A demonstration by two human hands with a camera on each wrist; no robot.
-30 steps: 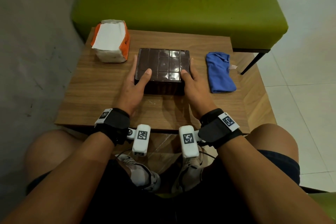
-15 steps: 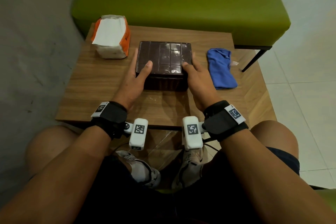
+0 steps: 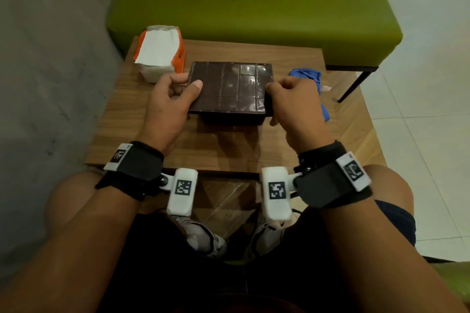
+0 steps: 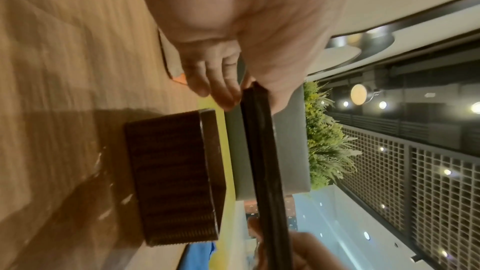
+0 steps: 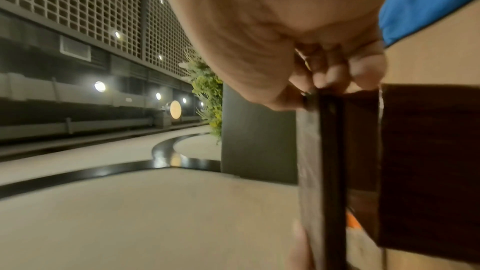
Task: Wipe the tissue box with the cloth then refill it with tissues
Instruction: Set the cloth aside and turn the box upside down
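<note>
The dark brown tissue box base (image 3: 232, 118) (image 4: 174, 174) (image 5: 428, 167) stands mid-table. Its flat lid (image 3: 230, 86) (image 4: 262, 161) (image 5: 322, 171), with a glossy grid top, hangs just above the base. My left hand (image 3: 175, 94) (image 4: 228, 81) pinches the lid's left edge, thumb on top. My right hand (image 3: 290, 96) (image 5: 327, 77) pinches its right edge. A blue cloth (image 3: 309, 76) (image 5: 426, 1) lies right of the box, partly behind my right hand. An orange-and-white pack of tissues (image 3: 160, 52) sits at the back left.
The small wooden table (image 3: 223, 150) has a grey wall on its left and a green bench (image 3: 254, 5) behind it. A black bench leg (image 3: 356, 84) stands at the right. My knees and shoes are under the near edge.
Both hands went from resting flat on the box's front corners to pinching the lid's side edges. The lid has come up off the base.
</note>
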